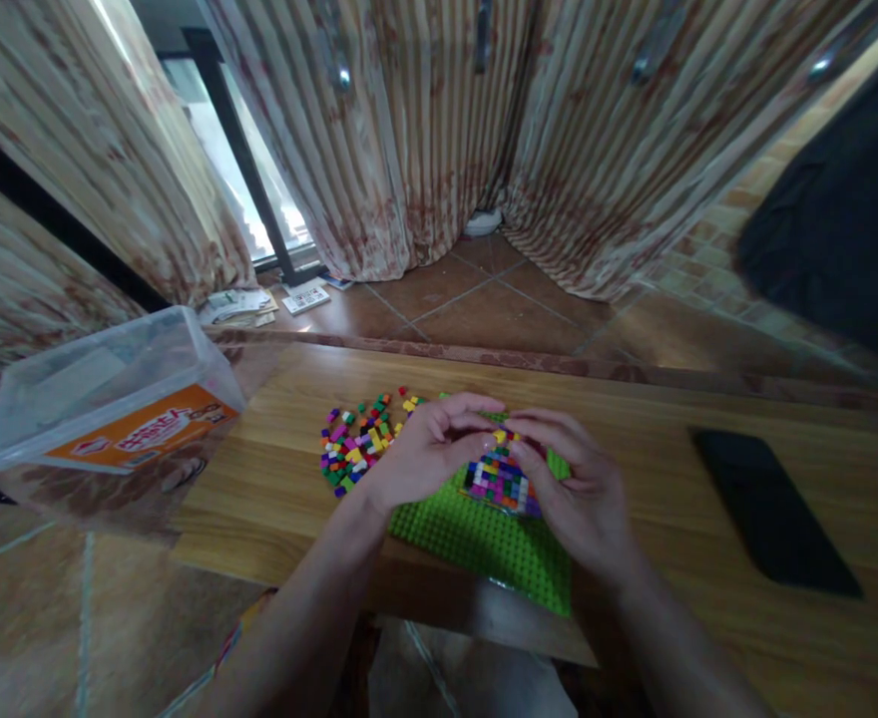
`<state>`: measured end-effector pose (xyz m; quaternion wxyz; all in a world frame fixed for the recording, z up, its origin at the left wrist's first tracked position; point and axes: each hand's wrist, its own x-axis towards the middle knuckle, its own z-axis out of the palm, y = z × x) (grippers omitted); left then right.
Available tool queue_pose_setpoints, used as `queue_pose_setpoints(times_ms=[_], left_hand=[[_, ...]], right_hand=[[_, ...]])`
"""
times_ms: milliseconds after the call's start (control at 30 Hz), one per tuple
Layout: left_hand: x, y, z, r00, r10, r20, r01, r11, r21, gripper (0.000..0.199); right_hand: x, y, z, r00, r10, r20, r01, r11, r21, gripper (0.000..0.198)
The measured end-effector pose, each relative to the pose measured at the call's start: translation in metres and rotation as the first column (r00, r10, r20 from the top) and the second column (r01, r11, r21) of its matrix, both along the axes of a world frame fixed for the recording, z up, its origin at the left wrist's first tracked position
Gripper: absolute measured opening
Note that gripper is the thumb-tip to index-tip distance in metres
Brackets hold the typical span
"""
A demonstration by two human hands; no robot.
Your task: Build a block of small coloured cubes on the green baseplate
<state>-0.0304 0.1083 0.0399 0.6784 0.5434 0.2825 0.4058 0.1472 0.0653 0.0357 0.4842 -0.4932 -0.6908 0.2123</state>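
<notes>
My left hand and my right hand meet over a green studded baseplate. Between their fingertips are tiny yellow and red toy bricks, which both hands pinch from either side. Just below the fingers, a block of small multicoloured bricks sits on the baseplate, in purple, white, blue, orange and other colours. My fingers partly cover its upper part and right side. Left of my left hand, a loose pile of small toy bricks is spread on the wooden table.
A clear plastic tub with an orange label stands at the table's left end. On the right lies a dark flat phone-like slab. Striped curtains hang beyond the tiled floor. Papers lie near the window.
</notes>
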Motion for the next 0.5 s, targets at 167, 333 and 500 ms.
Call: queue_pose_setpoints(times_ms=[167,333,500], left_hand=[[0.004,-0.002,0.000,0.999,-0.042,0.002,0.042,0.998,0.042,0.042],[0.006,-0.001,-0.002,1.000,-0.006,-0.014,0.007,0.998,0.070,0.041],[0.004,0.002,-0.005,0.994,0.105,-0.006,-0.105,0.994,0.025,0.035]], right_hand=[[-0.005,-0.002,0.000,0.995,0.033,-0.091,-0.037,0.998,-0.041,0.016],[-0.003,-0.002,0.003,0.986,-0.022,-0.164,0.011,0.998,-0.069,0.010],[0.017,0.005,0.000,0.938,-0.317,-0.144,0.295,0.943,-0.153,0.013]])
